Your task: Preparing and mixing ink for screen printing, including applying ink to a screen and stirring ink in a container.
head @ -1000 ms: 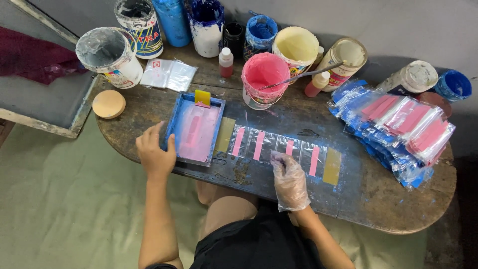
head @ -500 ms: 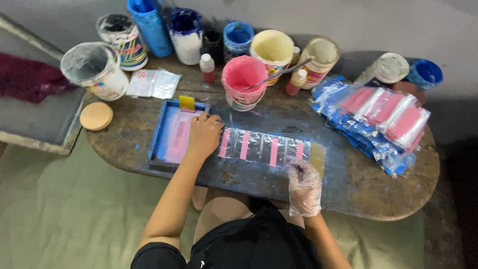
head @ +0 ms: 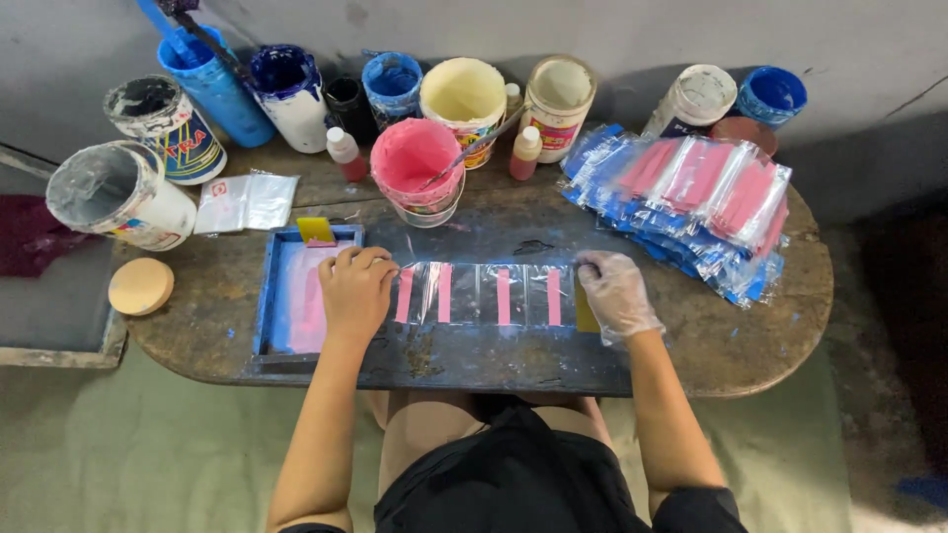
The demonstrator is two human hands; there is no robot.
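Head view | step: we judge a clear strip of pouches [head: 484,294] is being laid flat on the table [head: 691,345] beside the blue frame [head: 267,296] | left hand [head: 355,291] fingers curled, pressing its left end | gloved right hand [head: 614,294] pinching its right end | next: hold taut, align | count: four pink stripes, one pink bucket [head: 415,168], two small bottles

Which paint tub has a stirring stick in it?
The pink paint tub, just behind the clear strip; a stick leans in it. The other tubs nearby show none.
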